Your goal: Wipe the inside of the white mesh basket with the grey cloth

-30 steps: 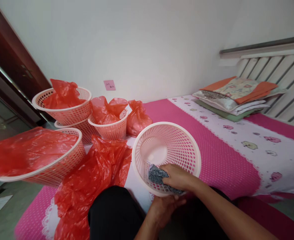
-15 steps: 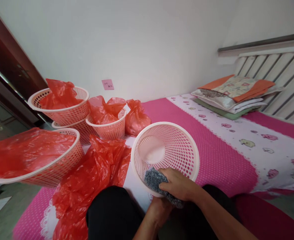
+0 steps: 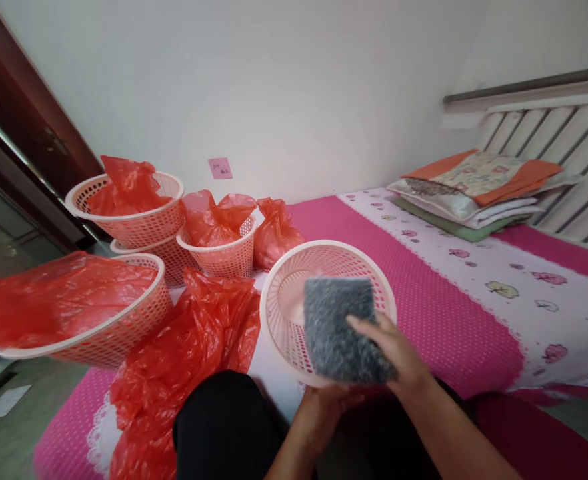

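Cloth gripped in front of a tilted, perforated pink basket on a bed.

Right hand (image 3: 397,350) grips the fuzzy gray cloth (image 3: 334,320), which covers part of the mouth of the pink plastic basket (image 3: 287,337); the basket's opening tilts up toward the person. Left hand (image 3: 324,410) is at the basket's near underside, and whether its fingers close on it I cannot tell. Left of the basket, a crumpled red plastic bag (image 3: 189,353) spreads over the bed (image 3: 439,313); farther left is a wide basket (image 3: 144,327) lined with red plastic. Beyond the basket to the left are a small bag-lined basket (image 3: 224,260) and two stacked baskets (image 3: 129,230). Beyond it to the right lies a pile of folded bedding (image 3: 489,177).
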`<action>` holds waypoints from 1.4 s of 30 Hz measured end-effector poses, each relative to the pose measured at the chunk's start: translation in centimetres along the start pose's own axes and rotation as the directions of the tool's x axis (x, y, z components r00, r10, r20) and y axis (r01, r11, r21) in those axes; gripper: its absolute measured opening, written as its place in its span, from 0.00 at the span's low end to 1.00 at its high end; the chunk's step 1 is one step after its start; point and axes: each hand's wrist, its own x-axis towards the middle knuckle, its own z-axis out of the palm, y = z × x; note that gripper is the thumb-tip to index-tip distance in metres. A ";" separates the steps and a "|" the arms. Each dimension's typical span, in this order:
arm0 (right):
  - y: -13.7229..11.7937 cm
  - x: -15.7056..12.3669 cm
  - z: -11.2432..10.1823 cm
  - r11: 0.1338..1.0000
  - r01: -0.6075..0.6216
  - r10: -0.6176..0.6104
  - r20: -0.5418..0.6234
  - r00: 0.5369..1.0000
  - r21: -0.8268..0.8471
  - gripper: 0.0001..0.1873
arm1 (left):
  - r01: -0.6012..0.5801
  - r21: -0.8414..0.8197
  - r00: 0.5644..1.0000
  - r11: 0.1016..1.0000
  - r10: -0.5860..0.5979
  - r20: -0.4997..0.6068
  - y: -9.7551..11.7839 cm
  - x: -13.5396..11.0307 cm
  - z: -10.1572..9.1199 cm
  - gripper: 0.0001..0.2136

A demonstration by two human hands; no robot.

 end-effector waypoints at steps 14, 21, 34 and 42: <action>0.3 3.7 -7.0 0.930 0.349 -0.357 -0.520 0.776 -0.119 0.28 | -0.268 0.033 0.959 0.963 0.270 -0.092 0.6 0.2 0.5 0.21; 1.6 3.8 -7.4 0.864 0.305 -0.481 -0.473 0.738 -0.402 0.28 | -0.147 0.044 0.989 0.988 0.147 -0.020 0.3 0.4 0.6 0.25; -0.6 1.8 -6.1 0.479 0.296 -0.703 -0.159 0.694 -0.826 0.21 | -0.023 0.009 0.994 1.000 0.022 0.109 -0.4 0.2 1.1 0.21; -0.1 5.7 -1.5 0.231 0.469 -0.458 0.330 0.826 -0.853 0.12 | -0.015 0.032 0.996 0.999 0.012 0.092 -1.2 0.4 1.0 0.22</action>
